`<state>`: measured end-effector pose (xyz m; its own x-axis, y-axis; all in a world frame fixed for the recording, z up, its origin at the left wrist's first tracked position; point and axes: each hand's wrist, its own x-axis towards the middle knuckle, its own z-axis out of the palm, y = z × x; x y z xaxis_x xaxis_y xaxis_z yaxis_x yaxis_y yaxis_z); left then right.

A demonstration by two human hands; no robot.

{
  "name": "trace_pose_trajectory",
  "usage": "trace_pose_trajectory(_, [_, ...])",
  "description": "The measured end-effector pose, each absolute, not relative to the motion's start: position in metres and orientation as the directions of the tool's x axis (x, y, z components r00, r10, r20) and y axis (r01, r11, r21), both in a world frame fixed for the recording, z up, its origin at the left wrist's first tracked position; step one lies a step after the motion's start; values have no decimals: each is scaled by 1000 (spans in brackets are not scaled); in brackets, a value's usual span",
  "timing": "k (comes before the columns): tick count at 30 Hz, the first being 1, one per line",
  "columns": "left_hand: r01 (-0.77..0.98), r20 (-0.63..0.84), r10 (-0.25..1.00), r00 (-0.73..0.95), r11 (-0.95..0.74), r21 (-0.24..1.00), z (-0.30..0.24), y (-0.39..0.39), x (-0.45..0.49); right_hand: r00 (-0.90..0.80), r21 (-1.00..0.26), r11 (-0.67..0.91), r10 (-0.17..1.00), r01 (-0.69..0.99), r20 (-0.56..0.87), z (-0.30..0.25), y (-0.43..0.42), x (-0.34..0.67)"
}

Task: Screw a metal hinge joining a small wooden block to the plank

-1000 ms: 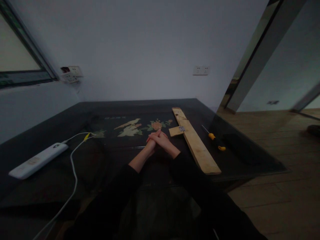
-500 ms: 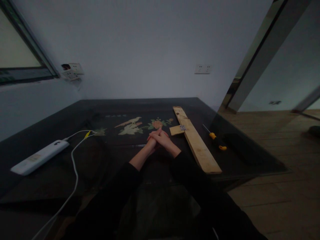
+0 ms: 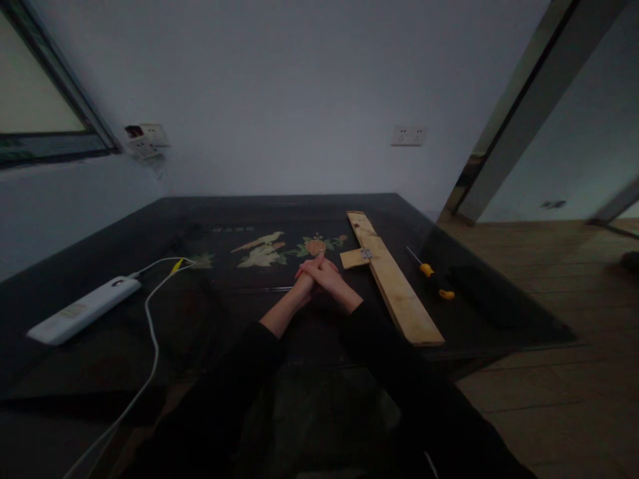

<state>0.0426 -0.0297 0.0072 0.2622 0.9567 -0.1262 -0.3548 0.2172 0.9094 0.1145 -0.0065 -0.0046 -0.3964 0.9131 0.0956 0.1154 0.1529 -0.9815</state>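
Nothing legible right now: a short row of pale characters sits on the dark surface just above the bird inlay, too small and dim to read. The white power strip carries a small label on top, also blurred, so no letters come through.

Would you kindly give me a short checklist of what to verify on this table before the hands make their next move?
1. Hands free: left hand and right hand are clasped together, holding nothing. Ok.
2. Wooden board lies flat on the table, to the right of the hands and apart from them. Ok.
3. Small block is joined to the board by a hinge; whether it sits firm: cannot tell.
4. Screwdriver lies uncovered to the right of the board. Ok.
5. White cable from the power strip runs well left of the hands. Ok.
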Motion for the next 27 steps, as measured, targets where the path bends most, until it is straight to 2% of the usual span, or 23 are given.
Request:
trace_pose_trajectory(5, [-335,-105,951,291,204,920,4,-29,42,-404,-977,185,906,109,127,-4,-8,115])
trace_pose_trajectory(15, [-380,-77,952,297,191,905,-5,-22,40,-383,-952,229,913,202,138,0,-10,116])
trace_pose_trajectory(27, [-377,-130,950,283,235,896,-4,-22,42,-369,-958,199,923,205,112,1,-11,115])
